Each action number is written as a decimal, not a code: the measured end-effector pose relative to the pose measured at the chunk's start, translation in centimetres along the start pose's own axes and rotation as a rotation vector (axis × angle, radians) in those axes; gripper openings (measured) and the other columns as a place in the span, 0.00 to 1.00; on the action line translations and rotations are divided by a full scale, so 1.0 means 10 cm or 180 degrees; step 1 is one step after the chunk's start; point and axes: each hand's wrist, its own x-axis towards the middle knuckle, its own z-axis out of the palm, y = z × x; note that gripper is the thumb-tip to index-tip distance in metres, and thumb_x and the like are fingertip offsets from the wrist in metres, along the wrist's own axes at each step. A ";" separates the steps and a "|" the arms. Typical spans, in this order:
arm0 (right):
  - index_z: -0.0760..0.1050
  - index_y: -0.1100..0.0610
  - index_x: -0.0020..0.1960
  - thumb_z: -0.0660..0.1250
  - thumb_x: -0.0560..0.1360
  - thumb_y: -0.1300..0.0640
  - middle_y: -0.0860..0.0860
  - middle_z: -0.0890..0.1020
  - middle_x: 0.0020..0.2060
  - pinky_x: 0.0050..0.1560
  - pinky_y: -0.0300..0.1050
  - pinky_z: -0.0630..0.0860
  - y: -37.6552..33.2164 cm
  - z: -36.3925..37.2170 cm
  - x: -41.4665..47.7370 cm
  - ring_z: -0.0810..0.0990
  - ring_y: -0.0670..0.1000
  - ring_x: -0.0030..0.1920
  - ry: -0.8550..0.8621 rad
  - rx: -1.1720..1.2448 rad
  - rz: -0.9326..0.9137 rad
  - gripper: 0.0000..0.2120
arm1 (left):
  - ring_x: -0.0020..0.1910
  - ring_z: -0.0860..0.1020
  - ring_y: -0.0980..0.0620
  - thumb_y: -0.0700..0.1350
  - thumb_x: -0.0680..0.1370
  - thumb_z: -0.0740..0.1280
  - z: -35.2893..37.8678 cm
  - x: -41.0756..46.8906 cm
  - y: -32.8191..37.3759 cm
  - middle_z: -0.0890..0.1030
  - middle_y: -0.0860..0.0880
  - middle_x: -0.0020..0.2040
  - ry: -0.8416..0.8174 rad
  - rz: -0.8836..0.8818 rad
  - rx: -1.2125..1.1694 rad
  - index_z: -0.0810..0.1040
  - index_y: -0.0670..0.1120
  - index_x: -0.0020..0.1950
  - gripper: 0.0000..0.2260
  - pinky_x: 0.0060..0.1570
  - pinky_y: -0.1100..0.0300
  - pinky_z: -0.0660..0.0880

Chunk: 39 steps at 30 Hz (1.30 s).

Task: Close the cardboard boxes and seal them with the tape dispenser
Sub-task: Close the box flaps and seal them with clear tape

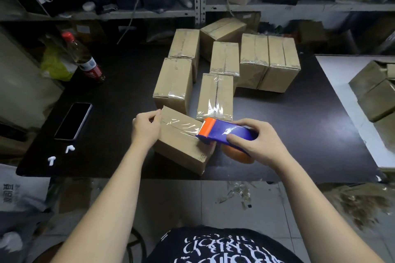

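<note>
Head view: a person's two bare forearms reach over the front edge of a dark desk [288,126].
Cardboard box [181,149]: lies closed on the desk, close to the front edge and near its middle, turned at an angle to that edge.
Tape strip [181,124]: clear and glossy; runs along the top seam of the cardboard box from its left end to the dispenser.
Tape dispenser [222,131]: blue body with an orange front; the orange end rests on the right end of the box top, and an orange roll core shows below the body.
Left hand [146,129]: sits at the left end of the cardboard box; fingers curled over that end, thumb against the top edge, holding the box.
Right hand [256,141]: wraps the rear of the tape dispenser; thumb lies along the near side, fingers closed over the far side.
Sealed boxes [217,96]: a group with taped seams, standing from the middle of the desk back to its rear edge; the nearest is just beside the dispenser.
Phone [73,120]: lies face up, screen dark, near the left edge.
Earbuds [69,148]: two white pieces at the front left corner, slightly apart.
Bottle [85,57]: red cap, red label, toward the rear left corner, beside a yellow bag [55,66].
White table [342,70]: adjoins the right edge of the desk and carries more brown boxes.
</note>
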 end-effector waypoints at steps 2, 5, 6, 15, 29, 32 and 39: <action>0.84 0.45 0.54 0.79 0.72 0.46 0.40 0.86 0.47 0.50 0.43 0.83 0.02 0.01 -0.04 0.85 0.44 0.48 0.0028 0.0042 0.0007 0.12 | 0.58 0.80 0.45 0.64 0.76 0.70 0.03 -0.08 0.02 0.85 0.46 0.54 -0.0051 -0.0120 0.0030 0.86 0.48 0.58 0.22 0.53 0.55 0.75; 0.85 0.46 0.53 0.79 0.72 0.48 0.40 0.87 0.46 0.47 0.38 0.80 0.03 -0.01 -0.11 0.85 0.44 0.47 0.0042 0.0166 0.0021 0.11 | 0.69 0.75 0.47 0.62 0.74 0.75 0.14 -0.26 0.02 0.79 0.47 0.69 0.0056 -0.0047 0.0114 0.78 0.51 0.73 0.31 0.63 0.55 0.73; 0.85 0.46 0.53 0.79 0.72 0.48 0.40 0.87 0.46 0.46 0.36 0.79 0.03 -0.01 -0.13 0.85 0.44 0.46 0.0050 0.0225 0.0019 0.10 | 0.69 0.76 0.47 0.61 0.75 0.75 0.17 -0.30 0.02 0.79 0.47 0.70 0.0108 -0.0024 0.0023 0.77 0.50 0.74 0.31 0.63 0.56 0.73; 0.85 0.44 0.54 0.79 0.71 0.48 0.42 0.87 0.46 0.47 0.44 0.83 0.05 -0.07 -0.31 0.85 0.46 0.46 0.0039 0.0098 0.0015 0.12 | 0.67 0.77 0.49 0.64 0.72 0.76 0.11 -0.20 -0.07 0.80 0.48 0.68 -0.0010 -0.0005 0.0085 0.78 0.54 0.72 0.31 0.61 0.57 0.73; 0.84 0.47 0.54 0.81 0.71 0.54 0.49 0.87 0.46 0.38 0.46 0.84 0.37 -0.04 -0.75 0.87 0.52 0.44 0.0167 0.0633 0.0140 0.13 | 0.66 0.78 0.50 0.57 0.72 0.79 0.18 -0.15 -0.06 0.81 0.49 0.68 -0.0110 -0.0059 -0.0140 0.79 0.51 0.71 0.29 0.59 0.59 0.71; 0.83 0.46 0.55 0.82 0.70 0.54 0.47 0.87 0.46 0.41 0.53 0.86 0.44 0.04 -0.81 0.86 0.53 0.46 0.0264 0.0550 0.0110 0.16 | 0.66 0.78 0.50 0.59 0.72 0.78 0.18 -0.16 -0.07 0.81 0.49 0.68 -0.0061 -0.0053 -0.0062 0.79 0.52 0.71 0.29 0.60 0.61 0.70; 0.76 0.58 0.46 0.81 0.70 0.58 0.53 0.84 0.42 0.33 0.36 0.78 0.66 0.09 -0.96 0.85 0.46 0.37 0.0425 0.0663 0.0349 0.14 | 0.69 0.75 0.48 0.62 0.72 0.76 0.17 -0.12 -0.13 0.78 0.48 0.69 -0.0132 -0.0026 -0.0019 0.78 0.54 0.73 0.30 0.64 0.53 0.73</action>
